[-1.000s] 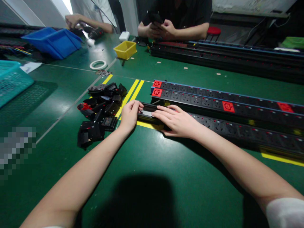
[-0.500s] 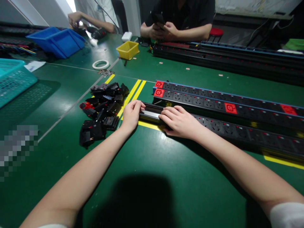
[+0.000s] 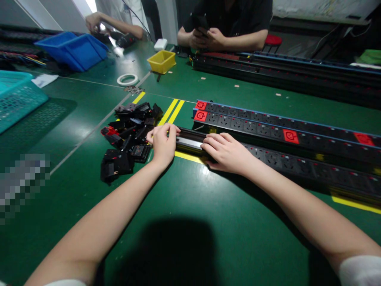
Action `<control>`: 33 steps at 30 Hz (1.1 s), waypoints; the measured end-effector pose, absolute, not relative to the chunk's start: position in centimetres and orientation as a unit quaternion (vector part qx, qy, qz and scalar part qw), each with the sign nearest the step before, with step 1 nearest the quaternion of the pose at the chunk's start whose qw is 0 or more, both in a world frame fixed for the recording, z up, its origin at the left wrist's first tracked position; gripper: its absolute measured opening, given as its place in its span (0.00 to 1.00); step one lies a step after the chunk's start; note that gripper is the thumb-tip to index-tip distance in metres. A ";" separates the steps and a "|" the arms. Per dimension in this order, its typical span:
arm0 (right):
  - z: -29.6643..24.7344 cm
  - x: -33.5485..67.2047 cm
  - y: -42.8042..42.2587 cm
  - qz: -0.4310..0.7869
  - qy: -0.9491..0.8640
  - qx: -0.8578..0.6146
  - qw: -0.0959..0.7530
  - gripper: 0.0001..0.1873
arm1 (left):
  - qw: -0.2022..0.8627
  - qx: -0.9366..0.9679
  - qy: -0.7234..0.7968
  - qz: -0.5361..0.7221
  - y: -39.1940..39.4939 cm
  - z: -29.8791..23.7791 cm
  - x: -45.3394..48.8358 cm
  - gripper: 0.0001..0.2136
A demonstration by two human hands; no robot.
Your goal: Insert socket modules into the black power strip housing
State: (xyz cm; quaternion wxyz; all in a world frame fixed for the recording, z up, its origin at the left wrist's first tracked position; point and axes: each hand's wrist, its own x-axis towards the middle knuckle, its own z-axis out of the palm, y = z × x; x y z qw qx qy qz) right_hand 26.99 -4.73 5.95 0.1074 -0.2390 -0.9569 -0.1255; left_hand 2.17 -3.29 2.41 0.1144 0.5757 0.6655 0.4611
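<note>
The nearest power strip [image 3: 269, 159], a long black rail of sockets, lies crosswise before me; its left part is an uncovered stretch with a shiny strip. My left hand [image 3: 163, 142] is curled at its left end, thumb and forefinger against the rim, other fingers bent out to the left. What lies under that palm is hidden. Further right, my right hand [image 3: 226, 153] wraps over the same rail, fingers closed across its top. Left of my left hand lies a pile of loose black socket modules [image 3: 131, 135], one of them red.
Two more power strips [image 3: 253, 125] with red sockets lie just behind. Farther back are a yellow bin [image 3: 161, 62], a tape roll [image 3: 127, 80], blue bins [image 3: 74, 51] and a teal basket [image 3: 18, 99]. Across the table, one person holds a phone [image 3: 201, 26]; another sits at the left.
Some fingers of my left hand have spread out leftward towards the modules. My right hand keeps its place on the rail, and the view has shifted slightly.
</note>
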 end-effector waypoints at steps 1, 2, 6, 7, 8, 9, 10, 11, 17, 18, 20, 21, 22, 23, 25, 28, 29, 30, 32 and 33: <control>6.0 27.0 -4.7 -0.124 -0.957 -0.239 0.106 0.18 | 0.076 0.587 0.670 0.448 -3.4 2.6 2.0 0.16; 5.9 27.0 -4.7 -0.122 -0.958 -0.238 0.105 0.18 | 0.045 0.596 0.670 0.439 -3.4 2.8 1.8 0.15; 5.9 27.1 -4.7 -0.112 -0.959 -0.238 0.109 0.17 | 0.017 0.589 0.692 0.418 -2.9 3.0 0.7 0.15; 5.8 27.1 -4.7 -0.111 -0.959 -0.238 0.110 0.17 | 0.021 0.586 0.699 0.410 -2.8 3.0 0.5 0.16; 5.8 27.1 -4.7 -0.112 -0.959 -0.237 0.110 0.17 | 0.024 0.586 0.703 0.401 -2.7 2.9 0.5 0.16; 5.8 27.1 -4.7 -0.114 -0.959 -0.237 0.110 0.17 | 0.025 0.589 0.705 0.394 -2.7 2.8 0.5 0.16; 5.8 27.1 -4.7 -0.119 -0.958 -0.236 0.109 0.17 | 0.026 0.593 0.705 0.387 -2.7 2.8 0.5 0.16; 5.7 27.0 -4.7 -0.123 -0.958 -0.236 0.109 0.17 | 0.026 0.595 0.706 0.384 -2.7 2.8 0.6 0.16; 5.8 27.0 -4.7 -0.133 -0.957 -0.236 0.107 0.16 | 0.038 0.600 0.694 0.396 -2.6 2.5 0.5 0.15; 5.8 27.0 -4.7 -0.133 -0.957 -0.237 0.106 0.16 | 0.041 0.602 0.687 0.405 -2.5 2.4 0.4 0.15; 5.9 27.0 -4.8 -0.130 -0.957 -0.238 0.104 0.16 | 0.045 0.604 0.675 0.422 -2.3 2.2 0.3 0.16; 5.9 27.0 -4.8 -0.128 -0.957 -0.238 0.103 0.16 | 0.047 0.603 0.671 0.428 -2.3 2.1 0.3 0.16; 5.9 27.1 -4.8 -0.126 -0.957 -0.239 0.102 0.16 | 0.048 0.603 0.669 0.433 -2.2 2.1 0.3 0.15; 5.9 27.1 -4.8 -0.125 -0.958 -0.239 0.102 0.17 | 0.049 0.601 0.668 0.436 -2.2 2.0 0.2 0.15; 5.9 27.0 -4.8 -0.127 -0.957 -0.239 0.102 0.17 | 0.048 0.599 0.668 0.439 -2.2 2.0 0.2 0.14; 5.9 27.0 -4.8 -0.133 -0.956 -0.239 0.102 0.17 | 0.041 0.604 0.667 0.435 -2.3 2.1 0.2 0.14; 5.9 27.0 -4.8 -0.134 -0.956 -0.239 0.102 0.17 | 0.039 0.607 0.665 0.433 -2.3 2.2 0.2 0.14; 5.8 27.0 -4.8 -0.134 -0.956 -0.239 0.103 0.17 | 0.038 0.611 0.664 0.430 -2.3 2.2 0.2 0.14; 5.8 27.0 -4.8 -0.134 -0.956 -0.239 0.103 0.17 | 0.037 0.617 0.660 0.427 -2.3 2.3 0.2 0.14; 5.7 27.1 -4.8 -0.135 -0.956 -0.238 0.104 0.17 | 0.037 0.620 0.658 0.426 -2.3 2.3 0.2 0.15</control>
